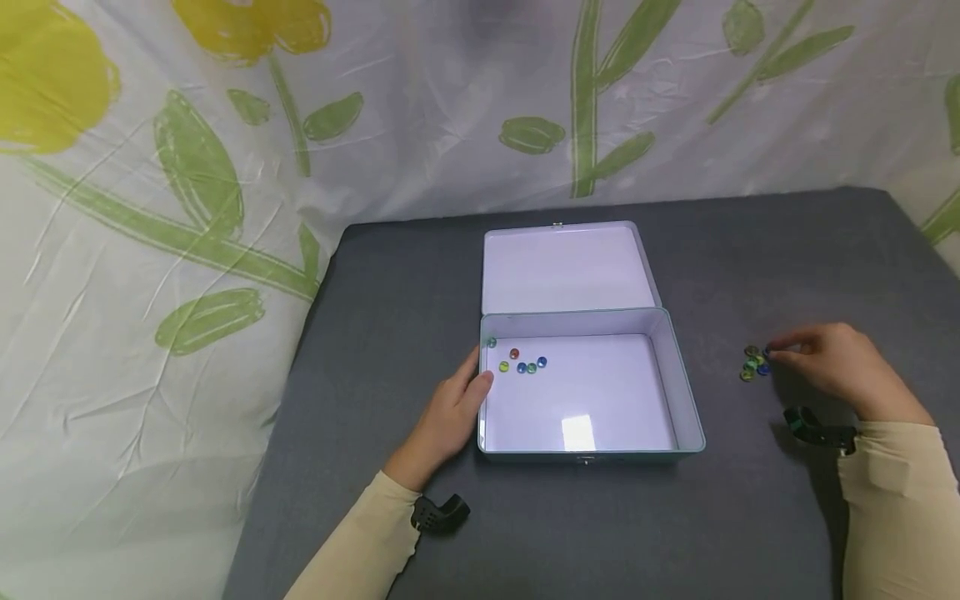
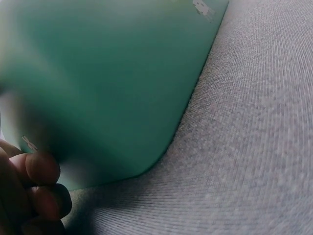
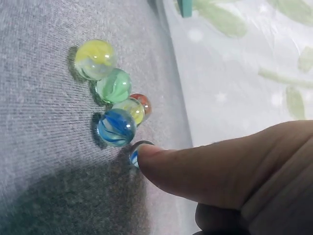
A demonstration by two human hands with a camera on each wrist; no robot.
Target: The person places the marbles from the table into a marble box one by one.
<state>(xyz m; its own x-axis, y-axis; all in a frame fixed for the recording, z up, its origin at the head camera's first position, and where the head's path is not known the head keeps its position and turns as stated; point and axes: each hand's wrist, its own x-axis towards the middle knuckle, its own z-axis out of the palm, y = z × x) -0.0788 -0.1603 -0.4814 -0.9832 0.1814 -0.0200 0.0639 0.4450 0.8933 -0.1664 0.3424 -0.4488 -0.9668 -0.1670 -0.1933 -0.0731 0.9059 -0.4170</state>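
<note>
Right of the open box (image 1: 681, 392), I have the right hand (image 1: 843, 367) pinching a blue marble (image 3: 134, 157) beside clustered marbles (image 3: 113, 87); smooth glass could slip, scattering them. The left hand (image 1: 448, 412) grips the box.

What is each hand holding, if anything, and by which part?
The left hand grips the open box by its left wall, thumb over the rim; the right hand pinches a blue marble between thumb and finger.
</note>
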